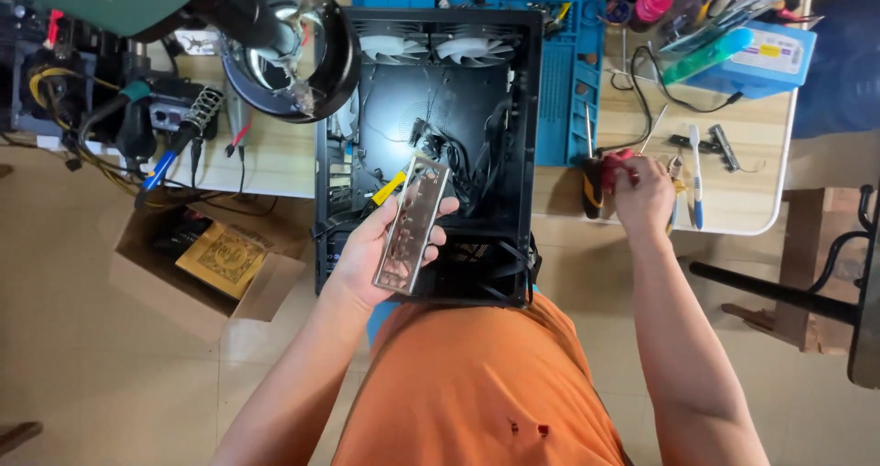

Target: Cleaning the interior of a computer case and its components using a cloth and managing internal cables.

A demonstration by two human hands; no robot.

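Holding a thin metal plate (pixel 414 226) with punched cut-outs, the left hand (pixel 380 251) grips it by its long edges, fingers wrapped behind, above the front of an open black computer case (pixel 527 154).

- Metal plate: tilted, in the air, touching nothing but the hand. Risk: its edges look thin and sharp, so a slip could nick the fingers; dropped, it could fall into the case among the loose black cables (pixel 458 159) and bend.
- Right hand (pixel 644 191): closed over a red-handled tool (pixel 616 162) lying on the desk (pixel 632 118) just beside a black-and-yellow screwdriver (pixel 591 186). Risk: the reach is made beside the gaze line, so neighbouring small tools, such as the blue-and-white one (pixel 696 186), may get knocked off the near edge.
- Computer case: lies flat, overhanging the desk edge toward the person, two white fans (pixel 431 49) at the far end. Risk: a lean on the near rim could tip or shift it.
- Magnifier lamp (pixel 289 49): hangs over the left corner of the case; a raised plate could strike it.
- Cardboard box (pixel 202 264): on the floor, left.
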